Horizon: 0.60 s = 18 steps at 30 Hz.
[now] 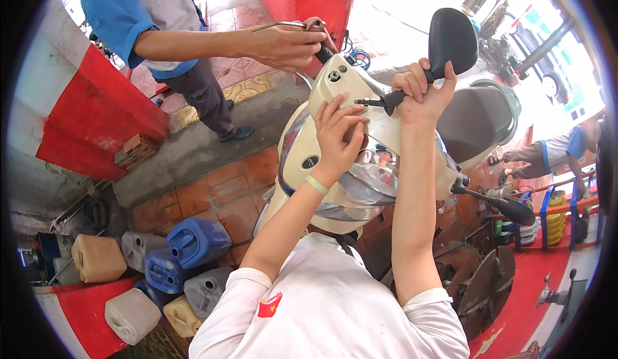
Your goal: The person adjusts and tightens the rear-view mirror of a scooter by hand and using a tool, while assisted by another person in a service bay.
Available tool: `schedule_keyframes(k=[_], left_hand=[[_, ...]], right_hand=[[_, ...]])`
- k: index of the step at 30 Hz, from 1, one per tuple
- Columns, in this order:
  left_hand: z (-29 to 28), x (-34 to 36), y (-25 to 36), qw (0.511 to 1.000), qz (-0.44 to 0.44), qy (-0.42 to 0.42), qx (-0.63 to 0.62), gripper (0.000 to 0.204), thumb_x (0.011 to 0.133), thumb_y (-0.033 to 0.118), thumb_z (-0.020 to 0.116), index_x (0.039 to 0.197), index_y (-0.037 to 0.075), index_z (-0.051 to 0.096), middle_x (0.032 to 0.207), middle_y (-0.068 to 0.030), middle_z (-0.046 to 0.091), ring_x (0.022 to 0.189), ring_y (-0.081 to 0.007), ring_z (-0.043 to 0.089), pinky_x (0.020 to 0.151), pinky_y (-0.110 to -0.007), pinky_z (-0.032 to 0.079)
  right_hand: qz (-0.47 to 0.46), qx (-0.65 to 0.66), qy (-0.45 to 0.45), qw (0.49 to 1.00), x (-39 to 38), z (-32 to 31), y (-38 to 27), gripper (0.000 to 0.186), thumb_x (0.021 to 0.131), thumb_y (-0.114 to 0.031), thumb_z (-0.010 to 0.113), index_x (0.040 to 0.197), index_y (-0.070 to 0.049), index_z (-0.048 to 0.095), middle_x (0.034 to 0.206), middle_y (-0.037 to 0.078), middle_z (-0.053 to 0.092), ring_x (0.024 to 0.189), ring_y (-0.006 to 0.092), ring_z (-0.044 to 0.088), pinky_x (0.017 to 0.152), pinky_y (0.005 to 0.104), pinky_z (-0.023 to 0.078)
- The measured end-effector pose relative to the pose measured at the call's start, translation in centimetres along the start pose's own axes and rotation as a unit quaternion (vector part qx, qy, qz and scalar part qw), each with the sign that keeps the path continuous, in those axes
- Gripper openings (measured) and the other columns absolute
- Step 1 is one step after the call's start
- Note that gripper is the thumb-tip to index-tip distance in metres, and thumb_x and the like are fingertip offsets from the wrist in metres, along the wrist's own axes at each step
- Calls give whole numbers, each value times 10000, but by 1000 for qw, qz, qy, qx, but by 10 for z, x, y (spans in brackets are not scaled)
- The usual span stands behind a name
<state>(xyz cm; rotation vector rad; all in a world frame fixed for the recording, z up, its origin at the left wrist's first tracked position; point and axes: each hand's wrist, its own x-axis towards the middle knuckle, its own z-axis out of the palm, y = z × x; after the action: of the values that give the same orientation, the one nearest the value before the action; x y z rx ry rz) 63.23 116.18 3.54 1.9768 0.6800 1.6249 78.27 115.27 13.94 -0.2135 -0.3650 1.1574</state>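
**Bare-threaded mirror held over the scooter's front**

On a clock centred on the view, the cream scooter point(383, 127) spans twelve round to three o'clock, headlamp toward the wearer. The black mirror point(453, 40) is up between one and two. The right hand point(421, 98), at two, curls its fingers round the mirror's stem point(391, 100), close under the head; a firm hold there should stop the weight swinging. The left hand point(338, 134), at one, is spread over the cream panel, pinching nothing visible; it probably serves best as a flat brace. The threaded tip point(367, 102) points toward nine, just beside the left fingers; contact is hard to tell. Better to hold it off paint and skin.

For moving, the reddish tiles point(212, 195), between eight and nine, look the roomiest, bounded by a concrete step point(193, 147). A co-worker point(170, 21) stands between ten and eleven, and jerrycans point(168, 272) crowd eight. The scooter's other mirror point(515, 210) juts out past three, an edge to mind with the right elbow. Near twelve, the co-worker's hand point(283, 44) with a slim metal tool point(278, 26) limits any swing that way.
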Motion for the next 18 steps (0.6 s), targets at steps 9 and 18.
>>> schedule_keyframes(k=[9, 18], left_hand=[[-3, 1, 2, 1000, 9, 20, -16, 93, 772, 107, 549, 775, 104, 642, 993, -17, 636, 1174, -281, 442, 1023, -456, 212], [-1, -1, 3, 999, 9, 26, -30, 95, 775, 114, 542, 784, 120, 636, 1012, -4, 633, 1191, -273, 438, 1036, -447, 211]], right_hand=[[-10, -9, 24, 1000, -1, 3, 5, 376, 786, -424, 554, 689, -74, 457, 442, -28, 272, 331, 72, 186, 401, 216, 188], [-48, -9, 83, 995, 0, 2, 6, 368, 776, -400, 577, 678, -74, 437, 444, -31, 256, 327, 72, 177, 394, 221, 189]])
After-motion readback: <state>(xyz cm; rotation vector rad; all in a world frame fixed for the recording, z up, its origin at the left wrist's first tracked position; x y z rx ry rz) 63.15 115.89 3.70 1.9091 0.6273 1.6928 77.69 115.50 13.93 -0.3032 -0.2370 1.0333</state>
